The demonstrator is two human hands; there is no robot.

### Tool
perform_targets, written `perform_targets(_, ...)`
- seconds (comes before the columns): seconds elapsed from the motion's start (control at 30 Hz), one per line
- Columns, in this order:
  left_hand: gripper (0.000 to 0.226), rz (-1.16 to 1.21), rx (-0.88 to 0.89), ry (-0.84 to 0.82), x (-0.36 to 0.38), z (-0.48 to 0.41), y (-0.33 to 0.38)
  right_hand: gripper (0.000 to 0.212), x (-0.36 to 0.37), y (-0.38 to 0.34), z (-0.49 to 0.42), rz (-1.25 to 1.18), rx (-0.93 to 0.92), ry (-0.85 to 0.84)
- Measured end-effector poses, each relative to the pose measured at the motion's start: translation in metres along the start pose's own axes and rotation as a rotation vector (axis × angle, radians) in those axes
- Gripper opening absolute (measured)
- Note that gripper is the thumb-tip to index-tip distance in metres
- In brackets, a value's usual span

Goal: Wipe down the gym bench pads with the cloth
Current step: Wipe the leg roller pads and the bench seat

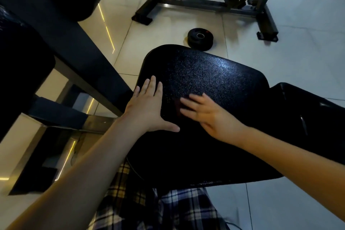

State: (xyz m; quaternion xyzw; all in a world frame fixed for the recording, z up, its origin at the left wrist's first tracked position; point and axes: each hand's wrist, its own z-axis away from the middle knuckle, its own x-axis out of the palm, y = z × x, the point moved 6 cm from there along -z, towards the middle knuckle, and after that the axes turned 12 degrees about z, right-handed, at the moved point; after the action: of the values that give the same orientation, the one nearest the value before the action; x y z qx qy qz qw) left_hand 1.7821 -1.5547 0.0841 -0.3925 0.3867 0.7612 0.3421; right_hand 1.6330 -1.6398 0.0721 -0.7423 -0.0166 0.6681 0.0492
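A black textured bench pad (205, 73) fills the middle of the view, with a second black pad (302, 110) joining it on the right. My left hand (147, 106) lies flat on the pad's left edge, fingers straight and thumb spread. My right hand (207, 114) is blurred and presses flat on the pad's middle, over a dark reddish cloth (178, 107) that shows only faintly under its fingertips.
A black weight plate (200, 39) lies on the tiled floor just beyond the pad. A grey steel rack frame (205, 3) stands at the back. A dark bench and its steel legs (78, 50) run along the left. My plaid trousers (168, 209) are below.
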Motion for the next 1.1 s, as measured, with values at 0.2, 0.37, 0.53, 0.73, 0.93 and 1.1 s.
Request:
perform_targets(0.2,0.136,0.005,0.016,0.050,0.003,0.011,-0.004,0.058,-0.006,0.087,-0.128,0.062,0.406,0.047)
perform_targets(0.37,0.126,0.034,0.042,0.016,0.003,0.025,-0.007,0.053,-0.006,0.099,-0.167,0.084,0.535,0.066)
perform_targets(0.53,0.127,0.076,0.023,0.001,0.008,0.042,-0.007,0.054,0.002,0.032,-0.120,-0.005,0.173,0.109)
perform_targets(0.73,0.129,0.093,0.014,0.006,0.015,0.065,-0.011,0.059,0.004,0.000,-0.090,-0.036,-0.086,0.036)
perform_targets(0.93,0.124,0.193,0.071,0.033,0.020,0.072,-0.021,0.055,-0.009,0.057,-0.183,0.019,0.359,0.031)
perform_targets(1.1,0.113,0.329,0.139,0.083,0.017,0.081,-0.029,0.051,-0.017,0.030,-0.188,0.059,0.420,0.121)
